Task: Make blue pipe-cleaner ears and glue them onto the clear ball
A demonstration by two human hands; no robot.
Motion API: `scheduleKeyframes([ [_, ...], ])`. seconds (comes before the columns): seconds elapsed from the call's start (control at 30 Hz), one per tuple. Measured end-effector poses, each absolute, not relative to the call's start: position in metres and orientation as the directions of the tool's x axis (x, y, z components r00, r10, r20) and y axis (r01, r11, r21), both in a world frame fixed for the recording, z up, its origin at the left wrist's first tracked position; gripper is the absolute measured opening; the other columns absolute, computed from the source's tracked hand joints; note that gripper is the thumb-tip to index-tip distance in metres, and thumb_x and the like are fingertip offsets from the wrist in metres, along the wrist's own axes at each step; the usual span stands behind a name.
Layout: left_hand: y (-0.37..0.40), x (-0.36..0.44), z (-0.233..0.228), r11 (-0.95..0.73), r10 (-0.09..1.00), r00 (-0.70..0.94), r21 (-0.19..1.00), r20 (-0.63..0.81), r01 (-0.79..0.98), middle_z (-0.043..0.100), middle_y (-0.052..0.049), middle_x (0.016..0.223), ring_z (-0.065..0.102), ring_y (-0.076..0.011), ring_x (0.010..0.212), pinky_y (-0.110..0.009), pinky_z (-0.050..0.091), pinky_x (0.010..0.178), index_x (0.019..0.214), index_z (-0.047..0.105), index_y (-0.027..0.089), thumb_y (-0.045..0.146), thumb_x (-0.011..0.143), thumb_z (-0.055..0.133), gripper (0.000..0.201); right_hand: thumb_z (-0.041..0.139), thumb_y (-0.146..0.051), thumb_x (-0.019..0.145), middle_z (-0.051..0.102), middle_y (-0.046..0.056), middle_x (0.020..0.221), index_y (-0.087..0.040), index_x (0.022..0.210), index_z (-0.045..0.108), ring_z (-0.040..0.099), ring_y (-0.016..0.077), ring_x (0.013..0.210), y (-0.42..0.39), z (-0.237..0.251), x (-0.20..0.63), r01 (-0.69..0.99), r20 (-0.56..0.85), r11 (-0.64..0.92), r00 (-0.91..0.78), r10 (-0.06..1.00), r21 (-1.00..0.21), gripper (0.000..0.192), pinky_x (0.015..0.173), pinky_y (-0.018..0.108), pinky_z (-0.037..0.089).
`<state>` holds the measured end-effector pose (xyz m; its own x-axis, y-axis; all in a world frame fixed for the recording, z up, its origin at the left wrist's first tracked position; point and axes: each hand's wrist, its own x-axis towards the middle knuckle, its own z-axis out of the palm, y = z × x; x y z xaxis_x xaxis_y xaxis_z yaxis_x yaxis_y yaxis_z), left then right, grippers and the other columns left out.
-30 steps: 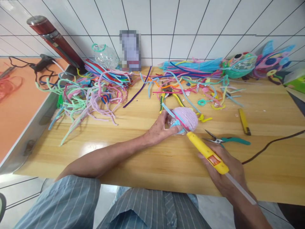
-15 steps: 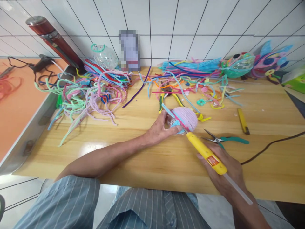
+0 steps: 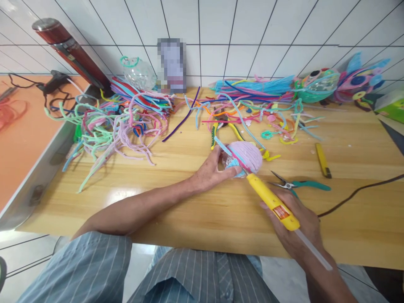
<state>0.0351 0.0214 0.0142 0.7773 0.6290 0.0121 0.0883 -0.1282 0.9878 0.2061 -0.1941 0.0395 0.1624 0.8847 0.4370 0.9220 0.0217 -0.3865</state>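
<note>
My left hand [image 3: 211, 171] holds a round lilac pipe-cleaner craft piece [image 3: 245, 156] with light-blue and pink strands against the wooden table [image 3: 176, 202]. My right hand [image 3: 295, 230] grips a yellow glue gun [image 3: 272, 202] whose tip touches the piece's lower right side. A clear glue stick [image 3: 314, 250] sticks out of the gun's back end.
Loose pipe cleaners [image 3: 116, 122] are heaped at the back left and more pipe cleaners [image 3: 252, 101] at the back centre. Teal-handled pliers [image 3: 299, 184], a yellow utility knife [image 3: 322, 160], yellow-handled pliers [image 3: 214, 134] and a brown cord [image 3: 356, 191] lie near my hands. Finished craft figures [image 3: 334, 82] stand back right.
Almost nothing differs; the glue gun and my right hand have shifted very slightly, with the tip still on the lilac piece.
</note>
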Motion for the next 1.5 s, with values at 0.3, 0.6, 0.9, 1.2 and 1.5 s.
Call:
scheduleKeyframes([
  [0.3, 0.022, 0.036, 0.011, -0.113, 0.625, 0.78, 0.991, 0.019, 0.066, 0.065, -0.011, 0.125, 0.062, -0.0276, 0.114, -0.046, 0.053, 0.105, 0.139, 0.049, 0.02, 0.056, 0.088, 0.081, 0.07, 0.059, -0.029, 0.109, 0.08, 0.006, 0.098, -0.023, 0.117, 0.063, 0.08, 0.0227, 0.08, -0.206, 0.038, 0.208, 0.929, 0.426, 0.016, 0.155, 0.892, -0.371, 0.011, 0.068, 0.032, 0.061],
  [0.6, 0.02, 0.036, 0.013, -0.119, 0.63, 0.776, 0.99, 0.018, 0.073, 0.065, -0.014, 0.131, 0.062, -0.0302, 0.12, -0.05, 0.051, 0.111, 0.139, 0.049, 0.019, 0.056, 0.088, 0.08, 0.071, 0.063, -0.028, 0.106, 0.082, 0.006, 0.102, -0.024, 0.118, 0.065, 0.081, 0.0244, 0.084, -0.202, 0.037, 0.209, 0.918, 0.403, -0.003, 0.177, 0.898, -0.397, 0.013, 0.071, 0.034, 0.061],
  [0.9, 0.019, 0.036, 0.013, -0.113, 0.637, 0.771, 0.991, 0.02, 0.068, 0.064, -0.015, 0.138, 0.062, -0.0316, 0.125, -0.052, 0.051, 0.114, 0.143, 0.05, 0.02, 0.058, 0.087, 0.082, 0.075, 0.066, -0.042, 0.104, 0.081, 0.002, 0.096, -0.028, 0.113, 0.072, 0.077, 0.024, 0.077, -0.22, 0.037, 0.21, 0.856, 0.326, -0.12, 0.316, 0.891, -0.503, 0.017, 0.069, 0.035, 0.06],
  [1.2, 0.019, 0.036, 0.012, -0.184, 0.63, 0.774, 0.981, 0.064, 0.069, 0.062, -0.018, 0.145, 0.062, -0.0339, 0.133, -0.053, 0.051, 0.119, 0.15, 0.046, 0.017, 0.061, 0.086, 0.08, 0.085, 0.065, -0.045, 0.106, 0.082, 0.005, 0.098, -0.026, 0.115, 0.073, 0.079, 0.0247, 0.082, -0.207, 0.049, 0.199, 0.871, 0.353, -0.123, 0.317, 0.88, -0.475, 0.022, 0.071, 0.035, 0.062],
  [1.5, 0.018, 0.035, 0.021, -0.196, 0.567, 0.817, 0.98, 0.103, 0.013, 0.066, -0.018, 0.142, 0.066, -0.035, 0.129, -0.055, 0.053, 0.117, 0.142, 0.051, 0.018, 0.055, 0.086, 0.08, 0.072, 0.064, -0.048, 0.106, 0.079, 0.009, 0.137, -0.033, 0.137, 0.071, 0.077, 0.0317, 0.122, -0.188, 0.052, 0.204, 0.696, 0.247, -0.159, 0.446, 0.86, -0.7, 0.035, 0.108, 0.052, 0.063],
])
